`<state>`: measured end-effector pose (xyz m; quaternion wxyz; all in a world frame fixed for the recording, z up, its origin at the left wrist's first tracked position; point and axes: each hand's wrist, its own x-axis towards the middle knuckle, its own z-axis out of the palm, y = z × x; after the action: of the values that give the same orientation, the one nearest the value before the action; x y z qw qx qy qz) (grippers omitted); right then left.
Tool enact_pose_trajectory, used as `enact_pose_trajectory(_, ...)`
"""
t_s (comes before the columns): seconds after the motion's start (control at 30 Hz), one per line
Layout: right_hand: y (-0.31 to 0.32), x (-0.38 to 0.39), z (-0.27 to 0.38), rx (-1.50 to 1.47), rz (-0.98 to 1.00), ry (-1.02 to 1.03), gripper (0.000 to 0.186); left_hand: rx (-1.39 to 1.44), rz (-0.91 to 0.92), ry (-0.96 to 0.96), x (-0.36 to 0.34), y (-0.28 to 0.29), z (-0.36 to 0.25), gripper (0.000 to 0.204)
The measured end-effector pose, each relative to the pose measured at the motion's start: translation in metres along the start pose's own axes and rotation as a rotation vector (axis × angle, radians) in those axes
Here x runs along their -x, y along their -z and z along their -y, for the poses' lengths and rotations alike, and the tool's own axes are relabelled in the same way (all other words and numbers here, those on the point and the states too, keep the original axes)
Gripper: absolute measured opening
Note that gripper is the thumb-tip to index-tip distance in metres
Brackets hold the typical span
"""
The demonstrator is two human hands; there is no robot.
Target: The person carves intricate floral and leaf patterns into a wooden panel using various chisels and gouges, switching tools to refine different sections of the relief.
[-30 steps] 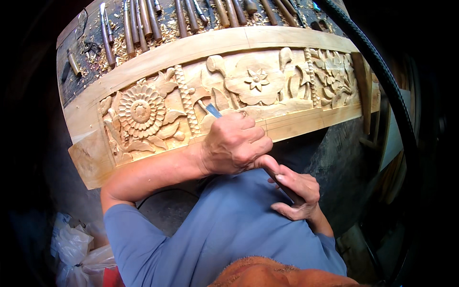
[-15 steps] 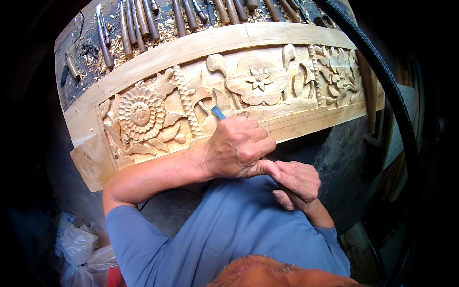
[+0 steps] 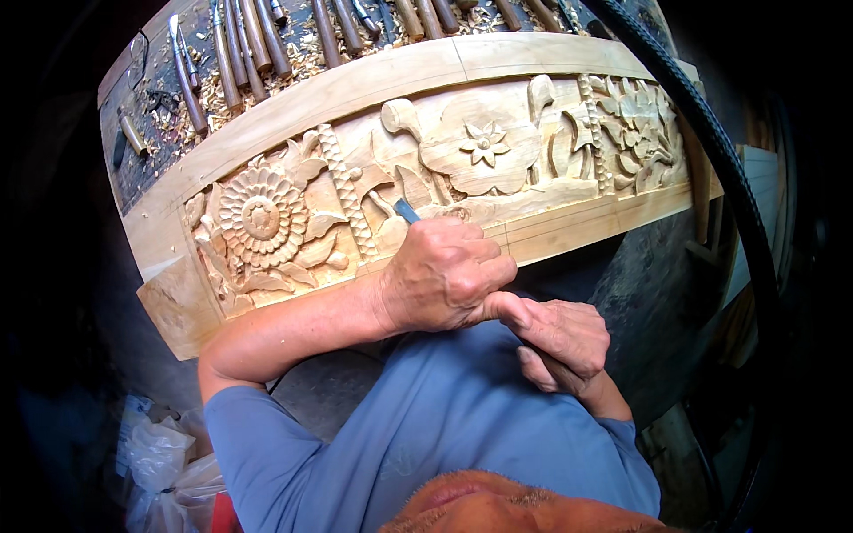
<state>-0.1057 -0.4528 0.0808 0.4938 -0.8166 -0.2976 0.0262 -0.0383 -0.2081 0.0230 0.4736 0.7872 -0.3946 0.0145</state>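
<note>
My left hand (image 3: 444,274) is wrapped round the shaft of a carving chisel (image 3: 406,211), close to its bluish metal blade. My right hand (image 3: 567,342) grips the wooden handle behind it, with the left thumb reaching across to the right hand. The blade's tip meets the lower edge of a pale carved wooden panel (image 3: 391,84), beside a small mushroom-like relief. On the panel a round sunflower carving (image 3: 260,216) stands at the left, and a star-shaped flower (image 3: 484,143) at the middle right. Twisted rope-like bars divide the sections.
Several wooden-handled carving tools (image 3: 253,40) lie in a row among wood shavings on the dark bench (image 3: 147,98) beyond the panel. A thick black cable (image 3: 711,133) hangs down the right side. Plastic bags (image 3: 160,457) sit at the lower left.
The view has shifted slightly. My right hand has moved a little right and down, and more of the wooden handle shows below it. Both hands keep their grip.
</note>
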Motion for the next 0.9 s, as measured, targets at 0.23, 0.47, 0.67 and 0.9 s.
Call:
enact_pose_trajectory(0.23,-0.008,-0.001,-0.006,-0.013,-0.032,-0.01,0.029,-0.012,0.016,0.042,-0.002,-0.001,0.0,0.06)
enact_pose_trajectory(0.47,-0.012,0.002,-0.01,-0.033,-0.055,0.008,0.026,-0.005,0.032,0.041,-0.003,-0.002,0.0,0.057)
enact_pose_trajectory(0.67,-0.011,-0.003,-0.009,-0.059,-0.023,-0.045,0.022,0.01,0.026,0.017,-0.004,-0.002,0.0,0.054)
enact_pose_trajectory(0.9,-0.02,0.01,-0.019,-0.067,-0.075,0.013,0.023,0.025,0.035,0.012,-0.005,-0.004,0.0,0.051)
